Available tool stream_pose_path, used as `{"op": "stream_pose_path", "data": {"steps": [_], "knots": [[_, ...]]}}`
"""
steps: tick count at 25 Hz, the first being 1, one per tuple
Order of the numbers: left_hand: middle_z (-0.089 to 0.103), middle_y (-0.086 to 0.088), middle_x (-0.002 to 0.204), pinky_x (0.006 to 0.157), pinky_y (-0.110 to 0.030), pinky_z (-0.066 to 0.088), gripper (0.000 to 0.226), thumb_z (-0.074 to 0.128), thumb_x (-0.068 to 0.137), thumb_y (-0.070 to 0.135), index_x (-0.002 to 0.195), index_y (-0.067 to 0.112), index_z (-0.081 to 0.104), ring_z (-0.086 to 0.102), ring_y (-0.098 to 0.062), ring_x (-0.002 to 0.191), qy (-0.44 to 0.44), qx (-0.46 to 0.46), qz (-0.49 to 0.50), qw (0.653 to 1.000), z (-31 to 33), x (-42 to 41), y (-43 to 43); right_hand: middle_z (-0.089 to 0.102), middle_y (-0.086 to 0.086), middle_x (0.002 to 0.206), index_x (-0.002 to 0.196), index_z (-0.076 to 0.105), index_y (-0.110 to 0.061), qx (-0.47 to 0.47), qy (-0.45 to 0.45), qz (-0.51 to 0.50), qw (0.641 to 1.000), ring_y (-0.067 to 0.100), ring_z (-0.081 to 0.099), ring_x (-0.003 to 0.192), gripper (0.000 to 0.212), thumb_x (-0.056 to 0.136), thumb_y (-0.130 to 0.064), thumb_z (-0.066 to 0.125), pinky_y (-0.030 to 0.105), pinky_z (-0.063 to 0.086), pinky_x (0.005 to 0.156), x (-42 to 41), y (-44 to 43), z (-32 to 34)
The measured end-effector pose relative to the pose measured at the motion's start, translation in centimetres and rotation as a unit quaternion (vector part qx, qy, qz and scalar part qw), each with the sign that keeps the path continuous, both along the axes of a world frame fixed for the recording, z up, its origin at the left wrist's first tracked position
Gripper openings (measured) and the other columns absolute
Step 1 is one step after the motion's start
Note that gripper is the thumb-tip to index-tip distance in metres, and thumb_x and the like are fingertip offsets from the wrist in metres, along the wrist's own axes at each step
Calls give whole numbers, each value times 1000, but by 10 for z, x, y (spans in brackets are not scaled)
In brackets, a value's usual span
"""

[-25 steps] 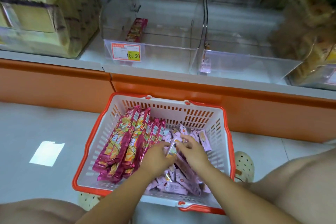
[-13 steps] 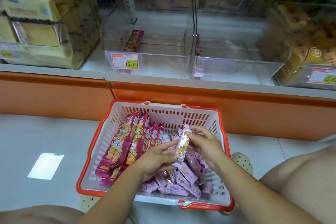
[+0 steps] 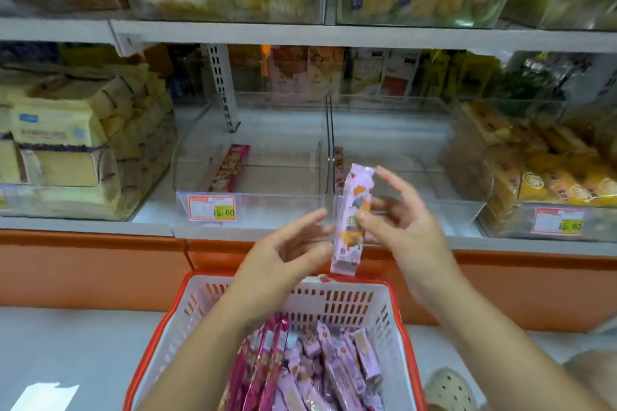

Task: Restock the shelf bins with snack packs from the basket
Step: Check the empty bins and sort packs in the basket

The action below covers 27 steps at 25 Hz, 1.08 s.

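The right hand (image 3: 404, 230) pinches 1 pink snack pack (image 3: 352, 220) upright, long axis near vertical, above the basket (image 3: 337, 304) and directly before the right-hand clear bin (image 3: 420, 213); the left hand (image 3: 283, 257) spreads slack beside it.

Lilac snack pack (image 3: 352, 220) upright, basket (image 3: 350, 304) seemingly half-full

The raised snack pack (image 3: 352, 220) is pale lilac with an orange cartoon print. The basket (image 3: 337, 302) has white slotted walls and an orange-red rim, with magenta packs (image 3: 263, 367) along its left side.
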<state>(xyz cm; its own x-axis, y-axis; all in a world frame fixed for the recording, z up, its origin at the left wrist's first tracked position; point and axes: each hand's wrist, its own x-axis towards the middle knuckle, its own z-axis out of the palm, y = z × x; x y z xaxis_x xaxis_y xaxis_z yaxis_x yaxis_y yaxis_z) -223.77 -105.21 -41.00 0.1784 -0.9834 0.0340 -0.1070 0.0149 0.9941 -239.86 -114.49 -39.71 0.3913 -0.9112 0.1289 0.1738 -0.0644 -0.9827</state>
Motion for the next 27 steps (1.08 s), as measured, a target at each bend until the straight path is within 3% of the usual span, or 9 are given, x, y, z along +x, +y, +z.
{"op": "stream_pose_path", "data": {"steps": [3, 6, 9, 12, 14, 16, 19, 23, 27], "knots": [[58, 20, 127, 95, -14, 46, 50, 64, 89, 26, 136, 37, 48, 54, 8, 114, -211, -108, 82, 968, 39, 16, -45, 65, 5, 98, 128, 48, -18, -80, 12, -91, 993, 14, 67, 83, 51, 85, 3, 65, 28, 60, 68, -2, -68, 65], [44, 15, 144, 109, -27, 37, 62, 59, 90, 40, 146, 35, 32, 42, 0, 129, -350, -66, 86, 931, 40, 30, -95, 66, 7, 92, 126, 52, -4, -55, 146, -78, 985, 13, 68, 67, 45, 84, 2, 66, 26, 59, 59, 7, -128, 71], [38, 17, 147, 104, -18, 36, 66, 57, 91, 43, 148, 34, 26, 39, 3, 128, -315, -23, 54, 947, 27, 33, -125, 65, 9, 76, 113, 53, -8, 53, 298, 18, 953, 13, 65, 48, 33, 84, 3, 66, 32, 57, 58, 21, -159, 38], [34, 30, 132, 79, 8, 30, 61, 59, 92, 36, 146, 33, 31, 34, 14, 117, -270, -5, 48, 962, 17, 32, -131, 66, 18, 86, 100, 59, -2, 83, 457, 77, 882, 28, 68, 70, 19, 83, 1, 68, 40, 58, 74, 32, -183, 6], [38, 30, 130, 84, 5, 31, 59, 60, 91, 36, 144, 37, 34, 37, 14, 119, -245, -6, 53, 968, 12, 34, -134, 67, 17, 99, 103, 63, 2, 65, 519, 110, 845, 28, 68, 83, 26, 81, -8, 73, 39, 58, 84, 40, -193, -8], [40, 32, 131, 101, -14, 36, 58, 60, 89, 40, 142, 43, 35, 42, 9, 124, -230, -10, 53, 972, 8, 36, -135, 68, 17, 106, 107, 66, 2, 39, 562, 111, 819, 31, 67, 97, 36, 78, -18, 77, 43, 54, 92, 46, -197, -18], [40, 35, 133, 106, -28, 39, 58, 59, 88, 47, 140, 48, 35, 44, 7, 126, -243, -4, 54, 969, 5, 38, -134, 67, 16, 99, 110, 64, 3, 90, 528, 112, 837, 31, 67, 95, 29, 85, -9, 70, 44, 53, 94, 50, -190, -16], [45, 27, 140, 107, -36, 41, 59, 60, 86, 51, 140, 47, 37, 47, 4, 125, -244, 0, 58, 968, 5, 40, -134, 57, 25, 128, 131, 47, 8, 158, 439, 106, 878, 35, 61, 114, 42, 90, 6, 57, 40, 49, 98, 41, -177, -6], [54, 18, 136, 97, -13, 41, 53, 63, 90, 31, 139, 33, 45, 51, 8, 117, -199, -52, 87, 975, 15, 36, -121, 61, 24, 113, 133, 47, -1, 88, 375, 2, 923, 31, 63, 84, 44, 90, 4, 56, 43, 55, 85, 31, -165, 12]]}}
